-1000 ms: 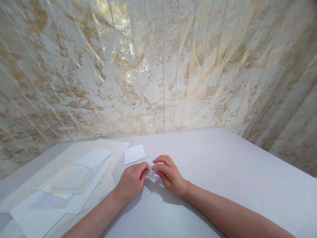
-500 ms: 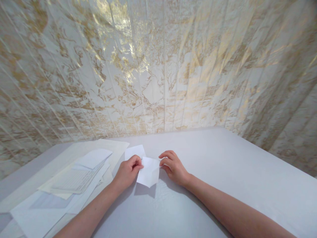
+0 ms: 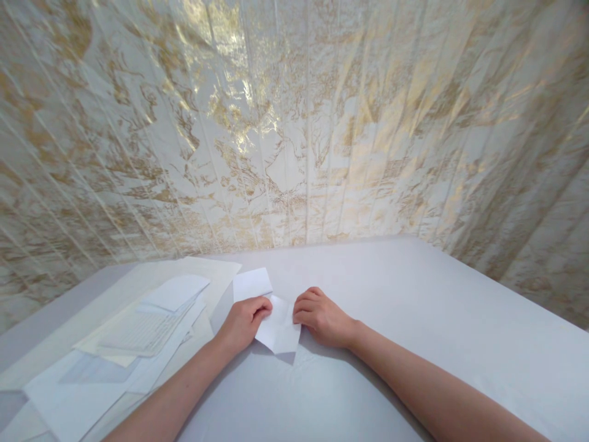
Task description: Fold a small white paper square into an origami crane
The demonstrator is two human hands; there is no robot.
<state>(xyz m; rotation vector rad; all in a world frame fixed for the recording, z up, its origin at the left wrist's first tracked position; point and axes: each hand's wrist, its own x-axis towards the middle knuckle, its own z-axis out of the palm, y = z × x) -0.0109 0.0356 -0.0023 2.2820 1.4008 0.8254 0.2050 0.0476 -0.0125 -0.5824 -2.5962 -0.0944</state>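
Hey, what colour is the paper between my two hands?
The paper is plain white with a visible crease, best seen in the head view.

The drape (image 3: 294, 141) is white, patterned with gold and brown figures, glinting yellow-gold toward the upper middle and turning duller at the right edge. The table (image 3: 427, 313) is pale grey with a lilac tint. The sheet (image 3: 286, 339) and card (image 3: 253, 282) are white. The pile (image 3: 69, 399) mixes white and cream; its page (image 3: 140, 331) bears grey lines.

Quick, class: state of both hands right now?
Left hand: closed, holding the creased white paper by its left edge.
Right hand: closed at its right edge.
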